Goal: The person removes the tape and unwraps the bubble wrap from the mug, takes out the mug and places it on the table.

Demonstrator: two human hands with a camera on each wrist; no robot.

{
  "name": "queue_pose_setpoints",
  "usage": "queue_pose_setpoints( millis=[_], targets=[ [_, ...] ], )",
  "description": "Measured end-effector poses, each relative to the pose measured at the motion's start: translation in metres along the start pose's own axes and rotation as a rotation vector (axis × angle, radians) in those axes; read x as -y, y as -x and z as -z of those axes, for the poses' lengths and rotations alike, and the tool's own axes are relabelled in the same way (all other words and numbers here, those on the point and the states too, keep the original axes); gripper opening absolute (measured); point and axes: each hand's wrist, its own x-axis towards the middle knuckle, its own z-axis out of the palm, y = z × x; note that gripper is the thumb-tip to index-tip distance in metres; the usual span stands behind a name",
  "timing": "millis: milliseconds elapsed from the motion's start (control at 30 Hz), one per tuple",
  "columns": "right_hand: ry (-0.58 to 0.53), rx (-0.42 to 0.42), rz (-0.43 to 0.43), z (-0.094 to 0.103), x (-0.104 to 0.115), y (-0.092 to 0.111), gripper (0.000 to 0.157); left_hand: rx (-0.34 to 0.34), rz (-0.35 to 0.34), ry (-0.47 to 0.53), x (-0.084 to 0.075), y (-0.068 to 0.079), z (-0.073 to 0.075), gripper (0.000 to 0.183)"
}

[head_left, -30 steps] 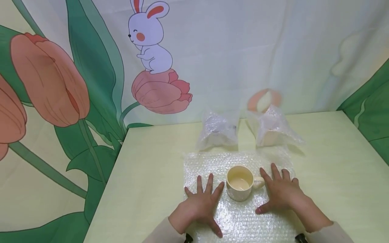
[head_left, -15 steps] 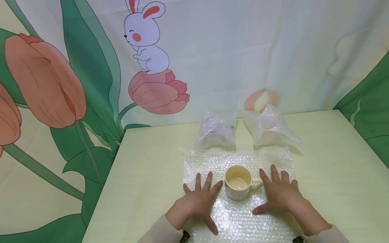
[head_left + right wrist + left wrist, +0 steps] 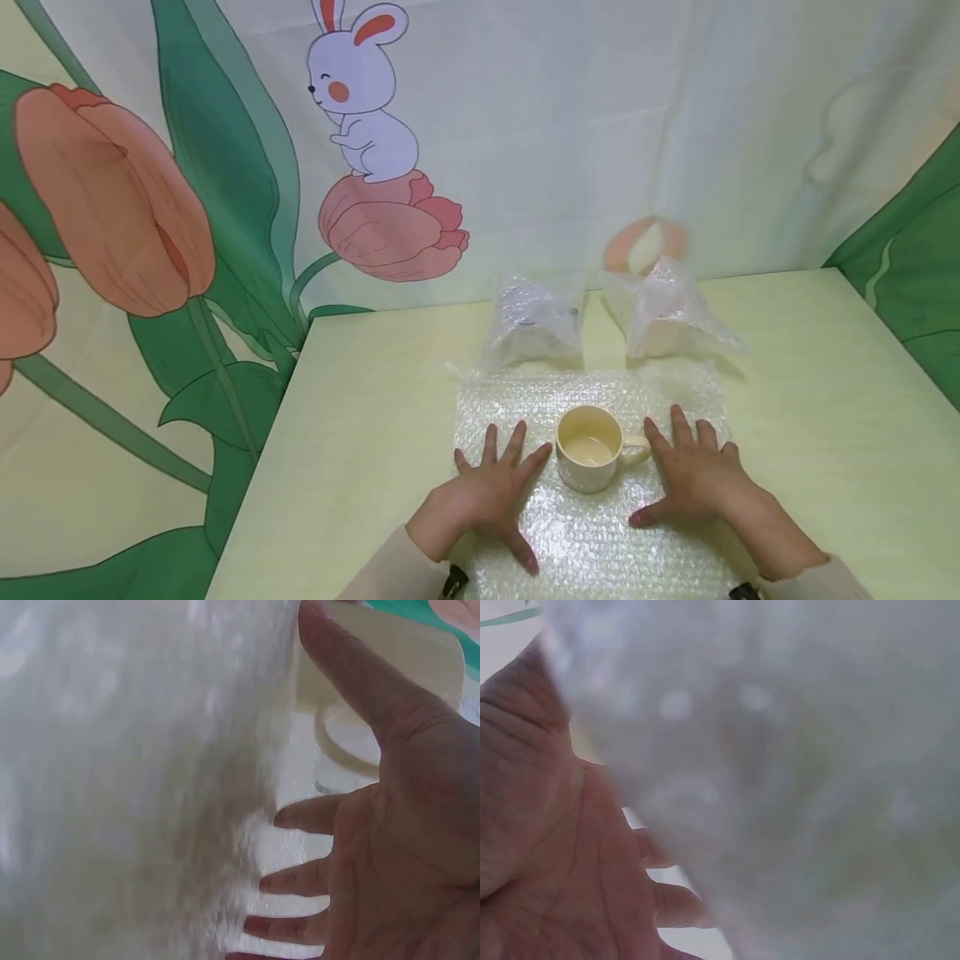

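A cream mug (image 3: pixel 589 472) stands upright on a sheet of bubble wrap (image 3: pixel 570 533), its handle toward the right. My left hand (image 3: pixel 487 500) rests on the sheet just left of the mug, fingers spread. On the other side my right hand (image 3: pixel 693 479) also lies with spread fingers, its index fingertip close to the handle; whether they touch I cannot tell. In the left wrist view blurred bubble wrap (image 3: pixel 795 787) covers most of the picture beside the palm. The right wrist view has the mug (image 3: pixel 405 660) behind the thumb, with blurred bubble wrap (image 3: pixel 135 787) at left.
Two bubble-wrapped packages stand behind the sheet: a left package (image 3: pixel 536 321) and a right package (image 3: pixel 667 317). Their contents are unclear. The pale green table (image 3: pixel 367 417) meets a printed cloth backdrop (image 3: pixel 555 150) at its far edge.
The head view has shifted slightly. Both hands stay spread on the bubble wrap, and the mug keeps its place between them.
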Motion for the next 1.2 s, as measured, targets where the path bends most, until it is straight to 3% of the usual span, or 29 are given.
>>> queue_pose_setpoints(
  millis=[267,433,567,700,933,1200],
  targets=[
    [-0.155,0.037,0.068,0.016,-0.021,0.005,0.121,-0.026,-0.061,0.093,0.010,0.010,0.009,0.140],
    [-0.188,-0.007,0.107,0.023,-0.037,0.002,0.120,-0.056,-0.094,0.129,0.022,0.018,0.019,0.134],
    [-0.169,-0.057,0.131,0.028,-0.046,-0.006,0.124,-0.107,-0.079,0.110,0.034,0.014,0.026,0.136],
    [-0.186,-0.053,0.138,0.027,-0.053,-0.017,0.127,-0.144,-0.055,0.081,0.045,0.005,0.026,0.142],
    [-0.240,0.002,0.121,0.020,-0.061,-0.028,0.128,-0.108,-0.024,0.083,0.057,-0.005,0.020,0.148],
    [-0.241,0.012,0.126,0.022,-0.064,-0.036,0.127,-0.089,0.025,0.079,0.056,-0.005,0.020,0.151]
  ],
)
